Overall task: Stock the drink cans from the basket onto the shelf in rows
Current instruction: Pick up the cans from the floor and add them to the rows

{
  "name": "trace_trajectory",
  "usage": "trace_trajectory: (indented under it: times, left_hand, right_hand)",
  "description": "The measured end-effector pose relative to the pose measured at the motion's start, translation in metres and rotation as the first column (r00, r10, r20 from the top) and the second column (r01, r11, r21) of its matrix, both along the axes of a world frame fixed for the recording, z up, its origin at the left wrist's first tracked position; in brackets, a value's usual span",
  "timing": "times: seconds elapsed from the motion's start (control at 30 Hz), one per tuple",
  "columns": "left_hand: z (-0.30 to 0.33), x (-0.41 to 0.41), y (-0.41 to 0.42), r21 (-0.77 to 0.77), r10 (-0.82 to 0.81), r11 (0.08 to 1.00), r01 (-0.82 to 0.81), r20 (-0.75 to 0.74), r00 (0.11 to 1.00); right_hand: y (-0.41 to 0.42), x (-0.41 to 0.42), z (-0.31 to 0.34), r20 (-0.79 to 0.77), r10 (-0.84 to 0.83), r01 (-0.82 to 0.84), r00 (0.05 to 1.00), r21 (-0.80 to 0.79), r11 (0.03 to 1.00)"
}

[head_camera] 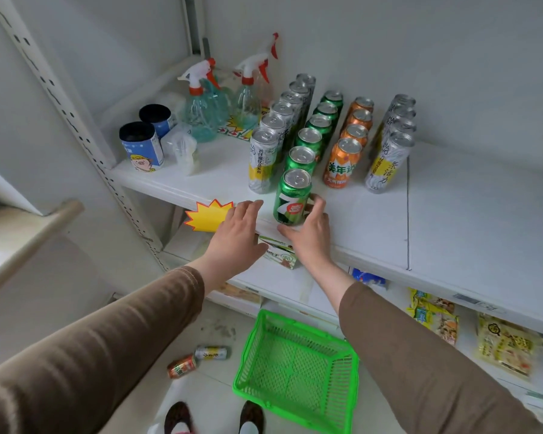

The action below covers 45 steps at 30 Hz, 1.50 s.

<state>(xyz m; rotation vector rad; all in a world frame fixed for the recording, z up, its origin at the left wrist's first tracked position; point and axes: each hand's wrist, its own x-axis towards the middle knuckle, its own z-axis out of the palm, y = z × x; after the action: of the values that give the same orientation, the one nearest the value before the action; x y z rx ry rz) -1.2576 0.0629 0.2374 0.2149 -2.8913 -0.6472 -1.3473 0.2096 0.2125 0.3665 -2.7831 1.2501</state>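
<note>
On the white shelf (452, 214), four rows of cans are running back toward the wall: a tall silver-and-yellow row on the left, a green row, an orange row, and another silver-and-yellow row on the right, the rearmost cans overlapping so their labels are hard to make out. Below the shelf, the green basket (295, 368) is sitting on the floor with nothing showing inside it, its near corner being cut off by the right sleeve. The right hand (311, 233) is curling around the front green can (292, 200), thumb at its base and fingers wrapping behind, hiding part of the label; a large white "7" is showing on it. The left hand (235, 233) is hovering spread and empty just beside that can, not touching it. The front orange can (342, 162) is showing bold yellow Chinese characters; the silver cans are carrying vertical Chinese print. Two loose cans (198, 360) are lying on their sides on the floor left of the basket, their print too small to read.
</note>
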Motion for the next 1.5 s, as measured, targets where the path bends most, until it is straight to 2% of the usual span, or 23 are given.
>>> trace_trajectory:
  times: [0.3,0.6,0.73,0.83,0.97,1.1,1.2,1.3,1.5]
  left_hand:
    - [-0.001,-0.004,-0.001,0.011,0.012,1.000,-0.012,0.015,1.000]
    - [-0.003,0.015,-0.014,0.025,0.020,0.999,-0.020,-0.006,1.000]
    - [-0.009,0.036,-0.027,0.039,0.009,0.999,-0.009,-0.016,1.000]
    - [-0.022,0.057,-0.045,0.043,-0.002,0.999,-0.001,0.054,0.999]
    - [-0.044,0.101,-0.070,0.070,0.004,0.997,-0.011,0.106,0.994]
    - [-0.084,0.157,-0.099,0.069,0.006,0.998,-0.016,0.155,0.988]
    - [-0.133,0.197,-0.121,0.064,0.023,0.997,-0.041,0.258,0.966]
    - [-0.194,0.228,-0.138,0.046,0.063,0.995,-0.085,0.361,0.930]
    - [-0.339,0.259,-0.152,0.015,0.114,0.990,-0.139,0.493,0.863]
  right_hand:
    - [-0.009,-0.007,-0.001,0.013,-0.038,0.039,0.999,-0.039,0.998]
    - [-0.016,-0.004,-0.001,-0.010,-0.081,0.081,0.997,0.020,0.996]
    - [-0.019,0.018,-0.004,-0.047,-0.152,0.153,0.987,0.019,0.988]
    - [-0.026,0.053,-0.012,-0.105,-0.160,0.169,0.981,0.076,0.983]
    - [-0.045,0.113,-0.035,-0.130,-0.075,0.103,0.989,0.220,0.970]
    - [-0.076,0.174,-0.079,-0.067,0.039,-0.015,0.997,0.326,0.945]
    - [-0.099,0.213,-0.129,0.029,0.127,-0.128,0.991,0.398,0.908]
    - [-0.114,0.240,-0.187,0.105,0.206,-0.231,0.973,0.477,0.848]
    - [-0.126,0.260,-0.329,0.289,0.293,-0.407,0.911,0.521,0.750]
